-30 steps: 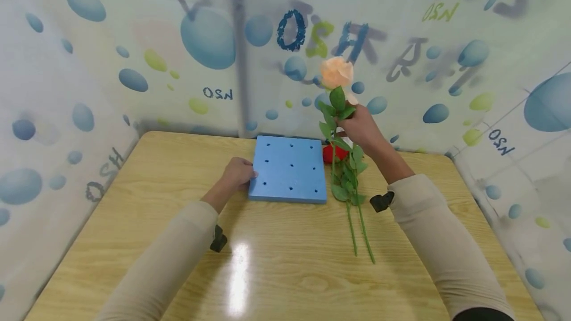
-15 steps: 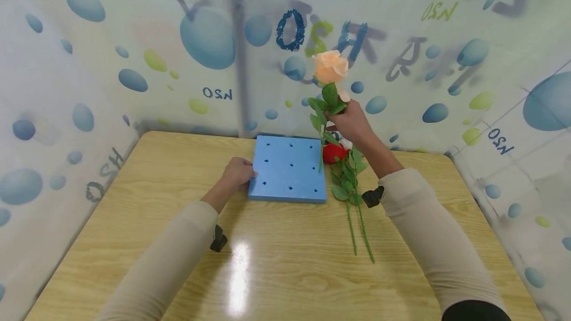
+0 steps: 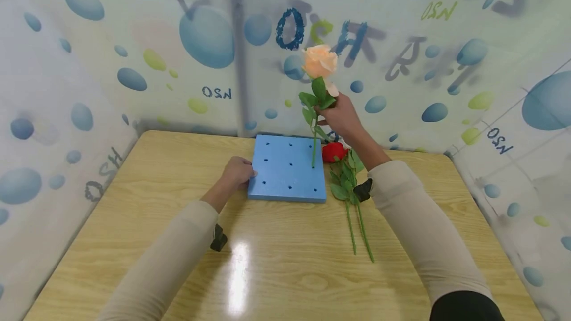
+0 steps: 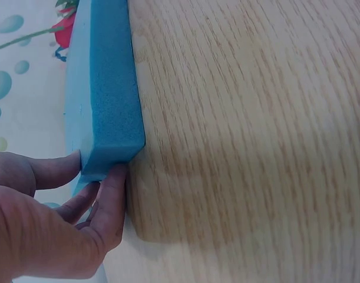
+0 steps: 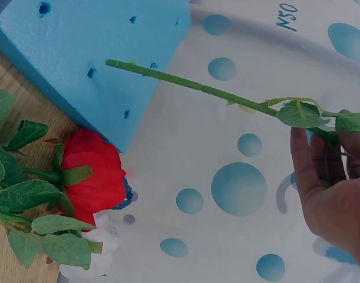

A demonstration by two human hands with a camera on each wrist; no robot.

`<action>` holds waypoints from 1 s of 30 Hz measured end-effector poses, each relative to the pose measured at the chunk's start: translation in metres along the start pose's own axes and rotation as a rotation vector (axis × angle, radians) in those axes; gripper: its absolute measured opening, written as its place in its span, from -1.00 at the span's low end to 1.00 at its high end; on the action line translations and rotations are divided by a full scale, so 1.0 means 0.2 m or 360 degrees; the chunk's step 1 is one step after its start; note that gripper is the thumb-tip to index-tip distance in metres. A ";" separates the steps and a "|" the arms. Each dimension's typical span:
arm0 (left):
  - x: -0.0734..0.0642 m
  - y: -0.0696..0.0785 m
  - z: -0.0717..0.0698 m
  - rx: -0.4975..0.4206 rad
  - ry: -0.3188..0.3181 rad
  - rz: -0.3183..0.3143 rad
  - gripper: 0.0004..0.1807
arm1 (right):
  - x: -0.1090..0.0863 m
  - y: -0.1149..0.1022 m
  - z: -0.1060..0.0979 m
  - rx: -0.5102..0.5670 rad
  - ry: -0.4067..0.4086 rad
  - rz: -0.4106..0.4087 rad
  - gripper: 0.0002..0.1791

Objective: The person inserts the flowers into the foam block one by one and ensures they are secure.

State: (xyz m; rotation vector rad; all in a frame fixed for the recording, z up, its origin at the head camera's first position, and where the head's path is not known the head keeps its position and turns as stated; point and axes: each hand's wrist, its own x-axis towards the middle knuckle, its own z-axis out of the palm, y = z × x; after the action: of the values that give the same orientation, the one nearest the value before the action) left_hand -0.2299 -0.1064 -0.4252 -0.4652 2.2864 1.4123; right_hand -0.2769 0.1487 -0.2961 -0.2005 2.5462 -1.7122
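My right hand pinches the upper stem of a peach rose, just under its bloom. In the head view the green stem hangs down over the right side of a blue foam board with rows of small holes. The right wrist view shows the stem's lower end apart from the board face, near one hole. My left hand grips the board's left edge, thumb on top and fingers against its side and underside, as the left wrist view shows.
A red rose and a white flower lie right of the board, their stems pointing toward the table's front. The wooden table backs onto a patterned wall.
My right hand has carried the peach rose leftward, from above the lying flowers to above the board's right side. The left hand and the board have stayed in place.
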 end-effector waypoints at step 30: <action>0.04 0.00 0.00 0.0030 0.0008 -0.0031 -0.54 | 0.19 -0.06 0.16 -0.0203 0.0039 -0.0105 -0.53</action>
State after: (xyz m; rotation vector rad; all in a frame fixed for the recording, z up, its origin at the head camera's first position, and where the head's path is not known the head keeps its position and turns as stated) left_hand -0.2361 -0.1063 -0.4296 -0.4844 2.2914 1.3805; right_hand -0.3098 0.1091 -0.2976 -0.2749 2.6981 -1.5833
